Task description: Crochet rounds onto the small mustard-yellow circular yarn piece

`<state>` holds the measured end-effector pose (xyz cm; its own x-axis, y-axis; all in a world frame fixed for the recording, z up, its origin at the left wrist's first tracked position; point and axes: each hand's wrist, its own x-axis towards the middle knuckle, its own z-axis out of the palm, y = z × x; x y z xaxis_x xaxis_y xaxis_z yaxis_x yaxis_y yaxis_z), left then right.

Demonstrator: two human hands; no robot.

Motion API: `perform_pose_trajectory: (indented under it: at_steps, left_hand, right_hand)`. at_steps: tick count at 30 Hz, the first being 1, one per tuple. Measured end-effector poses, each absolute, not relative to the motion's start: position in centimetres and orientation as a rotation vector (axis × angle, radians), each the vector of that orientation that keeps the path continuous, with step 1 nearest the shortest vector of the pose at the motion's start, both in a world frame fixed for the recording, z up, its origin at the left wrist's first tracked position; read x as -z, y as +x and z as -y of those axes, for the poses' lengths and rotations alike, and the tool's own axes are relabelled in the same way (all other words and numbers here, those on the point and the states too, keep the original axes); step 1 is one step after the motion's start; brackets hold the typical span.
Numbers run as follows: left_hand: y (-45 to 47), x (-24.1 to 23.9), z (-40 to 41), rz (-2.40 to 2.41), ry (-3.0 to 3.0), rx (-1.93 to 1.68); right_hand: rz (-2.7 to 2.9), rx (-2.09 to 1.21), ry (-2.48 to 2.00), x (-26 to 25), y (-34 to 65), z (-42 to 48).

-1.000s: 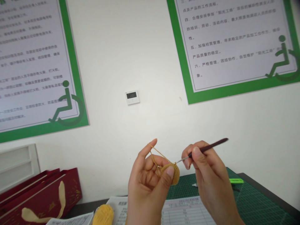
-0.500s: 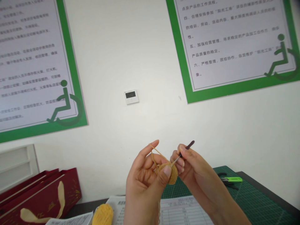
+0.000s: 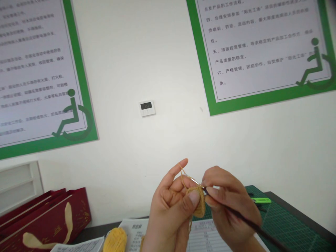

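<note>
My left hand (image 3: 173, 199) pinches a small round crochet piece (image 3: 199, 207) in mustard yarn between thumb and fingers. Over its raised index finger runs a strand of the same yarn (image 3: 181, 172), leading down to the piece. My right hand (image 3: 232, 206) grips a crochet hook (image 3: 243, 218) with a dark handle, closed around it near the metal shaft. The hook's metal tip points up and left, passing by the top edge of the piece towards the strand. A tail of yarn hangs below the piece along my left wrist.
A yellow ball of yarn (image 3: 115, 239) lies at the table's front left, beside printed sheets (image 3: 203, 238). Dark red gift bags (image 3: 47, 224) stand at far left. To the right, a green cutting mat (image 3: 286, 222) carries a green-handled tool (image 3: 261, 200). Behind rises a white wall with posters.
My right hand has turned over, swinging the hook's handle from up-right to down-right and its tip up-left to the strand. My left hand and the piece have shifted slightly right and down.
</note>
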<state>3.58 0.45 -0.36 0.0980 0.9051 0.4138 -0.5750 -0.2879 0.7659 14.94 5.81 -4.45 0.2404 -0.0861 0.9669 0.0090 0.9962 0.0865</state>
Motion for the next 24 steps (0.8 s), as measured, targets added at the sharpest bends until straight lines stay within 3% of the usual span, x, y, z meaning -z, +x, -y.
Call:
perform_pose_trajectory:
  at_steps: [4,13,16,24]
  left_hand:
    - [2.9,0.1,-0.6,-0.364,1.088,-1.477]
    - [2.8,0.3,-0.6,-0.427,1.240,-1.604]
    - [3.3,0.4,-0.6,-0.486,1.322,-1.772]
    - [3.9,0.5,-0.5,-0.473,1.348,-1.844]
  right_hand:
    - [1.094,-0.556,0.129,4.0,13.6,-5.4]
    - [1.015,-1.278,0.174,2.5,14.1,-4.1]
    - [1.066,-1.304,0.142,2.5,13.9,-4.5]
    - [1.154,-0.842,0.039,2.9,14.1,-5.2]
